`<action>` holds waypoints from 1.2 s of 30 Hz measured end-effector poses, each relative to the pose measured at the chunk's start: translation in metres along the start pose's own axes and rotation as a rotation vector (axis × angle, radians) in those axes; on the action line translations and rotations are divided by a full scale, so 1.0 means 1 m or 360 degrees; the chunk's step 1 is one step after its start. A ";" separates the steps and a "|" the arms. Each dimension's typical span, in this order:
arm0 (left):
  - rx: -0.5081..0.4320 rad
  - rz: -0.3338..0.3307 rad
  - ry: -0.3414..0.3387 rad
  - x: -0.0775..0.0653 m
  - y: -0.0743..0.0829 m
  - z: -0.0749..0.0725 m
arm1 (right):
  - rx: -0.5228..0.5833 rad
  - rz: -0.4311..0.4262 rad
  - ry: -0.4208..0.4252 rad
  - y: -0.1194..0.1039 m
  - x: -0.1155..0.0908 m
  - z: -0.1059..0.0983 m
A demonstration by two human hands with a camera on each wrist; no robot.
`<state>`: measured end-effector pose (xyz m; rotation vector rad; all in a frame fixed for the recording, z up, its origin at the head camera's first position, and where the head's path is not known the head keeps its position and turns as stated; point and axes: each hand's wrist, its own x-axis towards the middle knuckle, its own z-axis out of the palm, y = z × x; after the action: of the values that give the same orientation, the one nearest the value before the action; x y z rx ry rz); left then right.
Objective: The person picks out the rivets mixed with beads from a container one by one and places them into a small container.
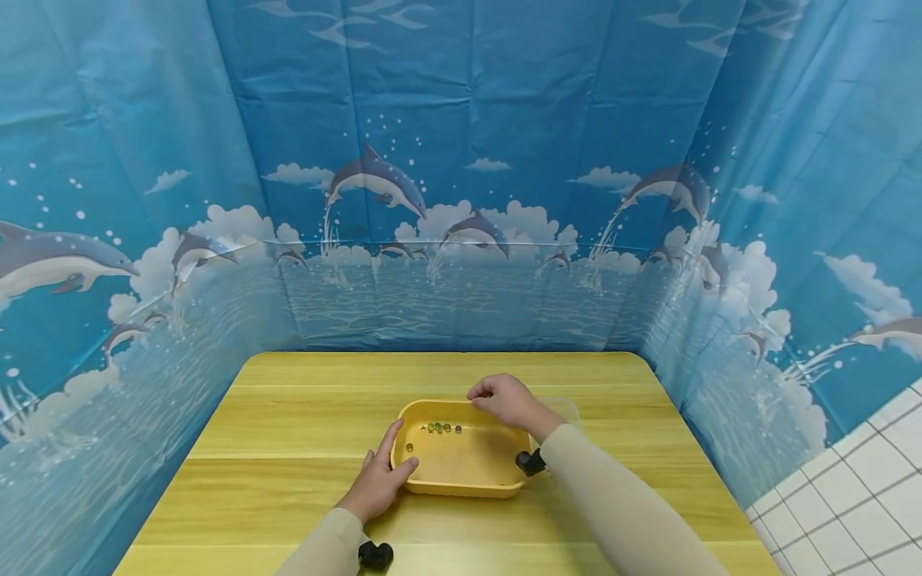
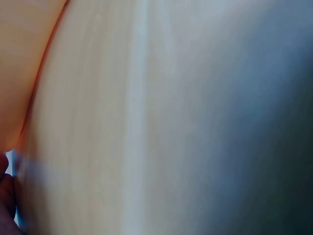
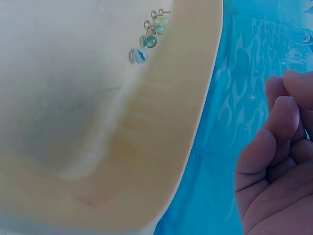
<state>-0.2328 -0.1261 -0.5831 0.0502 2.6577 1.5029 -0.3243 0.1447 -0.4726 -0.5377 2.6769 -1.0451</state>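
A yellow plastic tray (image 1: 468, 490) with rounded corners sits on the wooden table. My left hand (image 1: 378, 478) grips its left end, the thumb over the near corner and the index finger along the left rim. Several small glass marbles (image 1: 438, 428) lie on the tray's floor along the far wall, and one marble (image 1: 410, 447) rests by the left end. Above the far rim, toward the right, is my right hand (image 1: 507, 400). In the right wrist view its fingers (image 3: 259, 154) are curled with tips close together; I cannot tell whether something small is between them.
A clear plastic container (image 1: 565, 410) stands right of the tray, partly behind the right forearm. The wooden table (image 1: 288, 448) reaches a blue dolphin-print curtain (image 1: 461, 296) at the back and sides. White tiles (image 1: 857, 488) show at the far right.
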 end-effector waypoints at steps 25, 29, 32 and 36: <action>0.0005 0.0023 0.0004 -0.003 -0.002 -0.001 | -0.0005 0.0153 0.0182 0.036 -0.021 -0.030; -0.0003 0.0035 -0.0009 -0.002 -0.003 -0.001 | -0.0029 0.0166 0.0200 0.045 -0.025 -0.036; -0.0007 0.0036 -0.0030 -0.001 -0.004 -0.002 | -0.0036 0.0148 0.0211 0.054 -0.028 -0.041; -0.0015 0.0039 -0.0051 0.002 -0.006 -0.002 | -0.0031 0.0148 0.0223 0.066 -0.033 -0.045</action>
<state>-0.2348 -0.1309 -0.5874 0.1055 2.6343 1.5087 -0.3256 0.2306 -0.4830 -0.3520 2.8051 -1.0688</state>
